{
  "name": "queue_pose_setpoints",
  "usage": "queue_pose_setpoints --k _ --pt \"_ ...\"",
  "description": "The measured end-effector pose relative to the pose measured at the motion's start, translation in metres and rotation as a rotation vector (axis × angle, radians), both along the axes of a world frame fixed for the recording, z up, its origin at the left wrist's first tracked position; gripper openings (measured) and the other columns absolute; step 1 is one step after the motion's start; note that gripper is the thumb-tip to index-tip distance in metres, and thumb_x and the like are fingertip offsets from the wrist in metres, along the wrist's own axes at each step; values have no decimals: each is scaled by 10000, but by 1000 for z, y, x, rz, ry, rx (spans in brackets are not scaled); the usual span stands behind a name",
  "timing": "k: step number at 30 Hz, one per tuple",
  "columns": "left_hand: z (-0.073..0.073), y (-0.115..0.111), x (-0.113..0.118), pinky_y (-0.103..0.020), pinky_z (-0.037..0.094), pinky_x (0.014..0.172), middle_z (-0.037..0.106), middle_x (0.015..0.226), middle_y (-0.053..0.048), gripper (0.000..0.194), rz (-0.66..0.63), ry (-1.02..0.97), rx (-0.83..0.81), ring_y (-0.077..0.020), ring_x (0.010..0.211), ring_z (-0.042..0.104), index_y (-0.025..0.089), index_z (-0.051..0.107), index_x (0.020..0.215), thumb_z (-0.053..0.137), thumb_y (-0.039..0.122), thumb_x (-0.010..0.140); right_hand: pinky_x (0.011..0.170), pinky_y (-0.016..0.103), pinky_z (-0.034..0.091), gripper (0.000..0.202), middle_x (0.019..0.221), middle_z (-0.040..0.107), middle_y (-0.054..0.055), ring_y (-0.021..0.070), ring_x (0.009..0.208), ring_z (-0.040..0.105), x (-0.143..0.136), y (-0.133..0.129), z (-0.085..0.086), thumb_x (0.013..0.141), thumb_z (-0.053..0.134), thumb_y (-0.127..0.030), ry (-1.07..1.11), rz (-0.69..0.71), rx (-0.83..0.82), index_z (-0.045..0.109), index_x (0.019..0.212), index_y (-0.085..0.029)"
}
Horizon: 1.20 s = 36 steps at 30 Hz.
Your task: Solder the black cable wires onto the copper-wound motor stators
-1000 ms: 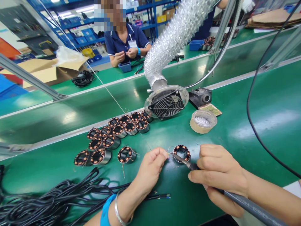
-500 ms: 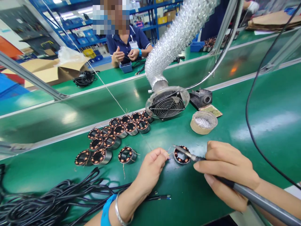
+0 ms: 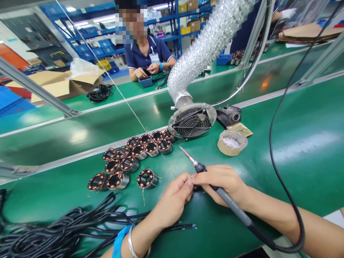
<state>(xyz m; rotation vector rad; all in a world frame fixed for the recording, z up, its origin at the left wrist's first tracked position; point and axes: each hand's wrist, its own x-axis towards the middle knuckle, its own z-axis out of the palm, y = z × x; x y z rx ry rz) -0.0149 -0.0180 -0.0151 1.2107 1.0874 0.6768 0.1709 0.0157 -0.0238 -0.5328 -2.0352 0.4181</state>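
My left hand (image 3: 174,199) is closed in a pinch; a thin wire (image 3: 172,171) runs down into its fingers. Its fingertips meet those of my right hand (image 3: 225,184), so what lies between them is hidden. My right hand grips a soldering iron (image 3: 233,206), whose bare metal tip points up and left, clear of the bench. Under my right fingers shows only a dark bit of a copper-wound motor stator (image 3: 198,188). Left of my hands a single stator (image 3: 147,178) with loose wire ends stands on the green bench.
Several stators (image 3: 129,164) stand grouped behind. A fume extractor fan (image 3: 192,123) hangs on a foil duct (image 3: 199,53). Near it are a tub of silvery bits (image 3: 232,142) and a black holder (image 3: 229,115). Black cables (image 3: 67,229) lie front left. A co-worker (image 3: 147,57) sits opposite.
My right hand has moved left to my left fingertips, covering most of the stator there. The iron's tip has swung up and left, away from that stator. The co-worker's hands have lowered to the blue box.
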Motion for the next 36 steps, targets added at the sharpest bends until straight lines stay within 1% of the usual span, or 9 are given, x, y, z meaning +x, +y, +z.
queue_pose_setpoints --k 4,7,12,16,20,23,27,30,36 --pt "10 0 -4 -258 329 656 501 725 17 287 -78 267 195 -147 697 444 199 499 805 413 400 991 558 213 488 212 741 709 16 104 564 613 4 -2 4 848 542 -21 18 -38 24 650 935 -182" --pt "13 1 -4 -263 342 662 522 725 16 268 -86 317 225 -153 699 467 201 506 817 407 380 989 540 214 470 218 706 688 4 103 545 594 8 -6 6 843 547 -28 0 -44 6 644 959 -186" --pt "6 2 -2 -233 317 568 478 652 30 327 -11 167 110 -124 605 397 188 499 753 474 458 936 530 222 456 214 676 647 -2 107 539 564 6 -10 3 853 544 -56 -54 -30 27 642 989 -189" --pt "3 3 3 -218 165 426 389 510 82 409 39 -67 -184 -74 436 226 192 487 710 583 572 829 585 217 513 237 739 664 19 115 624 632 2 -11 -2 846 525 -14 13 -28 16 620 986 -180" --pt "3 4 8 -218 58 385 307 453 125 424 66 -235 -374 -44 385 108 200 468 704 702 551 740 621 234 548 233 789 682 25 125 665 658 0 -11 -5 838 540 -6 109 -30 -30 587 969 -193" --pt "3 3 11 -202 57 384 256 456 140 463 130 -259 -367 -35 401 96 198 442 677 751 541 697 576 222 526 207 765 676 5 111 599 618 4 -10 -2 830 576 -56 87 -74 -66 589 980 -197" --pt "4 0 13 -191 75 383 248 451 144 489 200 -229 -320 -34 407 108 194 447 682 755 574 679 541 232 496 229 730 645 -10 107 545 563 11 -11 2 765 623 -138 9 -33 -100 590 987 -181" --pt "5 -1 14 -189 90 387 256 453 140 505 218 -193 -290 -34 409 126 195 442 670 748 597 671 609 228 516 247 775 663 -12 110 617 609 11 -10 -3 796 568 -69 4 -40 -111 571 1003 -203" --pt "1 3 16 -188 108 400 260 461 136 490 241 -115 -239 -38 414 135 185 476 697 718 611 695 651 201 515 266 802 635 -18 99 677 613 8 -8 -11 852 532 -46 48 -67 -338 528 1045 -229"
